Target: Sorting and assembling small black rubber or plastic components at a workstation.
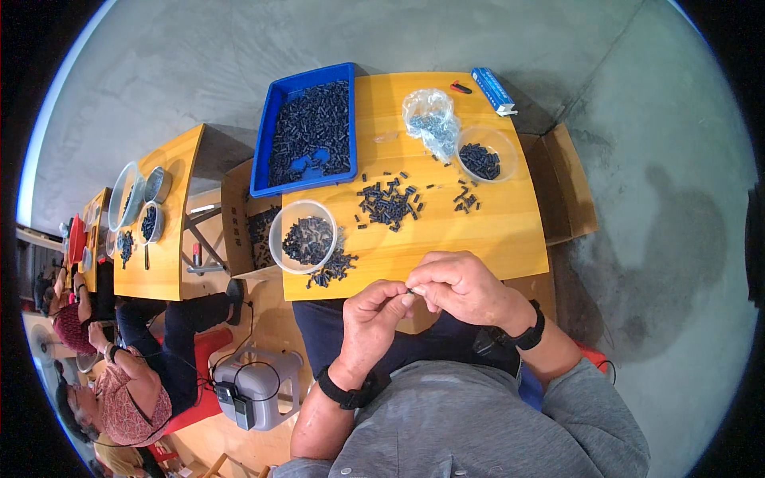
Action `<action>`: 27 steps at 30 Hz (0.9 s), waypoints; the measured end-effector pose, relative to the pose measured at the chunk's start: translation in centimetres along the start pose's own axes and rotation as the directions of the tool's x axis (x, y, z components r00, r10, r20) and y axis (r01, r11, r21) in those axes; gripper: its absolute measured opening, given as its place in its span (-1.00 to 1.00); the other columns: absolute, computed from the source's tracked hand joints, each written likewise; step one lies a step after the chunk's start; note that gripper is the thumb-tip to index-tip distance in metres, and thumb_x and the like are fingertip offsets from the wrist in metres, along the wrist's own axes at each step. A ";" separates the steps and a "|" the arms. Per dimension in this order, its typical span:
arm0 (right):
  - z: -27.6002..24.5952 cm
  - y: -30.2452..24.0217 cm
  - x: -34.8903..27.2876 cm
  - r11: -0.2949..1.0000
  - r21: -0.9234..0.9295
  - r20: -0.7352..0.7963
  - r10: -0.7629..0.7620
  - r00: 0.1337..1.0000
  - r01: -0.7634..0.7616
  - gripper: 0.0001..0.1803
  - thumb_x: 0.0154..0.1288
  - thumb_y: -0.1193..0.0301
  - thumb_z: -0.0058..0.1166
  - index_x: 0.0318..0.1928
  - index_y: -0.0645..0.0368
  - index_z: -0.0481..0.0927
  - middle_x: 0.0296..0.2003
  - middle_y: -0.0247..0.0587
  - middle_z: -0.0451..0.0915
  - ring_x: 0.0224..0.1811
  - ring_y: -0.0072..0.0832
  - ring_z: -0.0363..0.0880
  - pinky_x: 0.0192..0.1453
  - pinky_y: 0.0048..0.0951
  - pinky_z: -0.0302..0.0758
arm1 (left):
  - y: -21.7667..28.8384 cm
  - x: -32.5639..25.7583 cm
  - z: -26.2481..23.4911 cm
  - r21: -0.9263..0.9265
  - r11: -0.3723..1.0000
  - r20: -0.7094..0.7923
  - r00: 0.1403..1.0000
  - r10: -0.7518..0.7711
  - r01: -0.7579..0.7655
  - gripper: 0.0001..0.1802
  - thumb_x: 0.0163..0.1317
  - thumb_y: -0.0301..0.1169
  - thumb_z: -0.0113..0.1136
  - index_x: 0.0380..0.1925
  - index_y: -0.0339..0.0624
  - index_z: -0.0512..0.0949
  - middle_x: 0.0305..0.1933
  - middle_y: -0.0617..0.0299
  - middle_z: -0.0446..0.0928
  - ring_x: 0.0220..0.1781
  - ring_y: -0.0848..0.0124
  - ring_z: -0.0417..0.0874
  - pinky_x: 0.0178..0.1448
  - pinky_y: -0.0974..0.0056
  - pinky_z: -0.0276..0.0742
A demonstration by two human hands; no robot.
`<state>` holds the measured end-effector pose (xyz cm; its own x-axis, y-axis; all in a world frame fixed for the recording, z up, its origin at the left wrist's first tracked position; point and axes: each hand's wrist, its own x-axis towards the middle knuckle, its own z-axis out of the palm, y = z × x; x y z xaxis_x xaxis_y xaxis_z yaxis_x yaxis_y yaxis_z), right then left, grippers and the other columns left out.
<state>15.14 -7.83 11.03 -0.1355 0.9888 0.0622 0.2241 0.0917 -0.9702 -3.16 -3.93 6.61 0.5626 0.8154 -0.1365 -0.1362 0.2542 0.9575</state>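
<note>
At the table's near edge my left hand [373, 317] and my right hand [462, 285] meet fingertip to fingertip. Both are closed in a pinch around a tiny dark piece [411, 291], mostly hidden by the fingers. Just ahead, a loose pile of short black cylindrical pieces [387, 204] lies on the yellow table [478, 239]. To the left, a clear round tub [275, 239] holds more small dark pieces, with some spilled beside it. A second clear tub [510, 155] at the right holds black cylinders, and several more lie in front of it.
A blue tray [261, 159] full of black pieces stands at the table's far left. A plastic bag [430, 111], a red-and-black tool [460, 88] and a blue-and-white box [494, 92] lie at the back. Cardboard boxes [570, 179] flank the table. Another person [131, 390] sits at the left.
</note>
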 end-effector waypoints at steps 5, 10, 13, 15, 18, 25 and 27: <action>-0.3 0.0 0.3 0.999 -0.023 0.032 0.040 0.999 -0.040 -0.89 0.27 0.64 -0.03 -0.25 0.32 0.57 -0.48 -0.24 0.49 -0.56 -0.55 0.54 -0.49 -0.53 0.45 | 0.0 0.1 -0.3 0.102 0.994 0.017 1.000 0.023 -0.024 -0.92 0.20 -0.64 0.21 -0.29 -0.35 0.60 -0.38 0.25 0.57 -0.39 0.57 0.56 -0.29 0.48 0.49; -0.2 -0.8 0.4 0.956 0.138 0.028 0.257 0.966 -0.259 -0.91 0.29 0.63 -0.02 -0.28 0.32 0.56 -0.52 -0.29 0.50 -0.54 -0.60 0.54 -0.47 -0.57 0.45 | 0.3 0.2 0.0 0.138 0.990 -0.004 1.000 0.031 -0.030 -0.93 0.19 -0.63 0.22 -0.31 -0.36 0.60 -0.39 0.25 0.58 -0.40 0.57 0.56 -0.31 0.48 0.48; -0.3 -1.0 0.7 0.956 0.073 0.033 0.281 0.959 -0.283 -0.93 0.25 0.63 0.02 -0.30 0.28 0.56 -0.56 -0.26 0.50 -0.55 -0.53 0.53 -0.46 -0.50 0.45 | 0.4 0.3 0.0 0.164 0.986 -0.005 1.000 0.022 -0.021 -0.93 0.19 -0.62 0.23 -0.31 -0.36 0.60 -0.41 0.25 0.58 -0.42 0.57 0.56 -0.33 0.49 0.47; -0.2 -0.4 0.8 0.965 -0.256 0.008 -0.051 0.999 0.052 -0.95 0.19 0.56 0.02 -0.35 0.24 0.56 -0.53 -0.08 0.50 -0.46 -0.18 0.55 -0.36 -0.28 0.47 | 0.2 0.4 -0.1 0.177 0.984 -0.002 1.000 0.014 -0.013 -0.93 0.19 -0.62 0.23 -0.30 -0.36 0.61 -0.41 0.26 0.57 -0.42 0.58 0.55 -0.34 0.49 0.47; 0.1 -0.4 0.7 0.943 -0.318 -0.005 -0.105 0.994 0.098 -0.94 0.17 0.55 0.04 -0.33 0.23 0.56 -0.48 -0.01 0.49 -0.36 -0.05 0.51 -0.29 -0.19 0.46 | 0.1 0.5 0.0 0.156 0.988 -0.010 1.000 -0.016 0.018 -0.92 0.20 -0.60 0.24 -0.30 -0.36 0.61 -0.42 0.29 0.57 -0.44 0.60 0.54 -0.36 0.51 0.46; 0.9 -0.5 0.3 0.940 -0.324 -0.129 -0.155 0.979 0.106 -0.91 0.14 0.60 0.07 -0.31 0.25 0.56 -0.43 -0.04 0.50 -0.35 -0.08 0.52 -0.30 -0.20 0.46 | 0.8 0.7 0.4 0.034 0.996 -0.024 0.996 -0.084 0.085 -0.93 0.23 -0.56 0.24 -0.29 -0.32 0.62 -0.39 0.34 0.59 -0.45 0.65 0.52 -0.35 0.53 0.47; 1.0 -0.5 0.3 0.947 -0.291 -0.163 -0.186 0.969 0.132 -0.89 0.14 0.64 0.07 -0.29 0.26 0.57 -0.43 -0.05 0.50 -0.37 -0.11 0.53 -0.31 -0.23 0.47 | 1.1 0.8 0.6 0.039 0.996 -0.020 0.996 -0.084 0.085 -0.92 0.24 -0.58 0.21 -0.28 -0.34 0.61 -0.41 0.32 0.59 -0.44 0.62 0.53 -0.33 0.51 0.46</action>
<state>14.04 -7.71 11.26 -0.0156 0.9603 0.2784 0.4753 0.2521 -0.8429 -2.36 -3.32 7.68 0.5558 0.8012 -0.2216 -0.0563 0.3022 0.9516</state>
